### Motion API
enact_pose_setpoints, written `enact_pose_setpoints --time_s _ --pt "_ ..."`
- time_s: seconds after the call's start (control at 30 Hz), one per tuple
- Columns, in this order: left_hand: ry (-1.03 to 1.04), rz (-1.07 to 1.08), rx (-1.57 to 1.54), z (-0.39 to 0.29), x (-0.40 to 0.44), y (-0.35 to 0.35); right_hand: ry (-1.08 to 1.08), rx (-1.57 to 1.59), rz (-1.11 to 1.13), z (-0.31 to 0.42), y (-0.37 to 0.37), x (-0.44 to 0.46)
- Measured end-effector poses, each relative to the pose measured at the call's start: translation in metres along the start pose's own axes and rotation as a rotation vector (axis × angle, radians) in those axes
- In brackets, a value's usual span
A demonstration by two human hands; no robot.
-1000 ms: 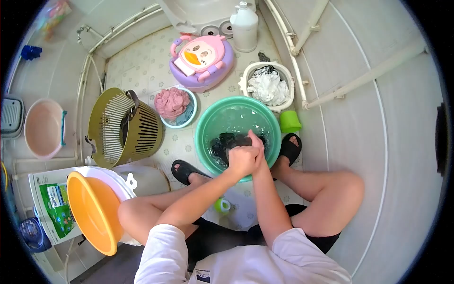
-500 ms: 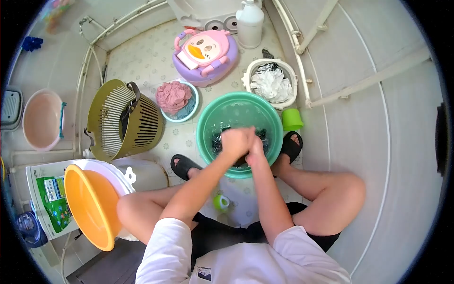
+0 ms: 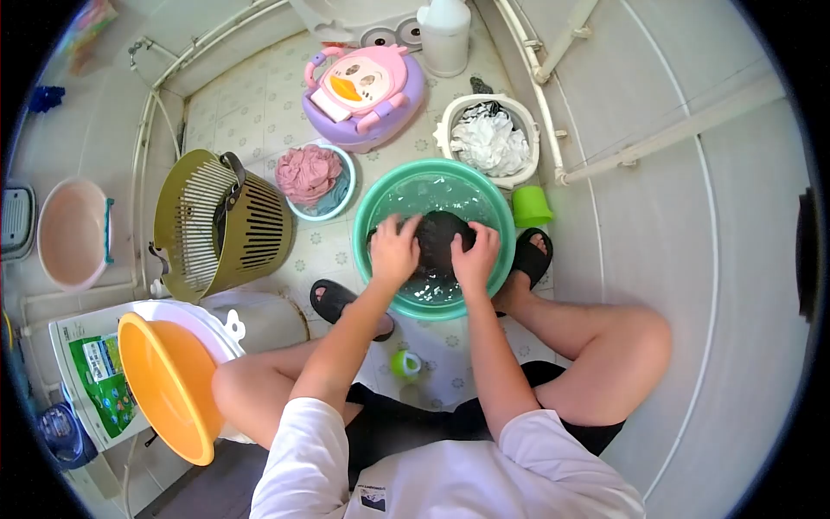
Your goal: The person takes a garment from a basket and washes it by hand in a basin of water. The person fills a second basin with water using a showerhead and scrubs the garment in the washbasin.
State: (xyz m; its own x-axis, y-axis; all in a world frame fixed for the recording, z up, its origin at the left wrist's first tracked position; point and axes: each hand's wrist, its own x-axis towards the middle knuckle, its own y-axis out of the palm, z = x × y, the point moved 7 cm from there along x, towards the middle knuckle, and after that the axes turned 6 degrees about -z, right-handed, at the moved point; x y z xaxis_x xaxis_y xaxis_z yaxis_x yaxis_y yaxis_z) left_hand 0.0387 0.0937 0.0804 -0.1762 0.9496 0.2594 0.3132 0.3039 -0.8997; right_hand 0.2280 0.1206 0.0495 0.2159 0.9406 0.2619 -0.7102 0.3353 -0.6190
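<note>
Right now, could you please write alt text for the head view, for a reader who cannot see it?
A person's left hand and right hand, fingers spread, are at a dark cloth in a green basin of water. Beyond stand a small tub of pink and blue cloth, a white tub of white laundry and a pink-and-purple seat.

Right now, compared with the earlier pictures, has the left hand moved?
Yes: against the round green plastic basin, the left hand has shifted towards the left rim, apart from the right hand.
</note>
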Motion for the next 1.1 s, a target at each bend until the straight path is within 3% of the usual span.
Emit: enact_pose_setpoints --time_s 0.1,0.23,0.47,0.67,0.77,0.9,0.97,1.03,1.1 --pt "0.205 0.094 0.032 -0.015 -0.023 0.018 0.026 -0.12 0.175 -0.013 0.023 -0.025" --pt "0.116 0.317 0.065 -0.007 -0.043 0.063 -0.034 -0.202 0.303 -0.028 0.046 -0.046" --pt "0.085 0.401 0.139 0.002 -0.046 0.102 0.101 -0.288 0.528 -0.05 0.065 -0.043" --pt "0.013 0.453 0.111 0.011 -0.043 0.126 0.071 -0.242 0.456 -0.073 0.077 -0.039" --pt "-0.024 0.665 0.104 0.009 -0.03 0.118 0.282 -0.083 0.35 -0.07 0.062 -0.031" --pt "-0.33 0.434 -0.391 0.024 -0.006 0.086 0.314 0.212 0.168 -0.054 0.05 -0.017" --pt "-0.202 0.262 -0.379 0.018 0.006 0.057 0.398 0.332 0.248 -0.042 0.05 -0.006" --pt "-0.133 0.323 -0.313 0.014 0.016 0.043 0.449 0.428 0.328 -0.03 0.047 0.009" --pt "-0.005 0.274 -0.294 0.007 0.026 0.034 0.557 0.737 0.381 -0.012 0.044 0.018"
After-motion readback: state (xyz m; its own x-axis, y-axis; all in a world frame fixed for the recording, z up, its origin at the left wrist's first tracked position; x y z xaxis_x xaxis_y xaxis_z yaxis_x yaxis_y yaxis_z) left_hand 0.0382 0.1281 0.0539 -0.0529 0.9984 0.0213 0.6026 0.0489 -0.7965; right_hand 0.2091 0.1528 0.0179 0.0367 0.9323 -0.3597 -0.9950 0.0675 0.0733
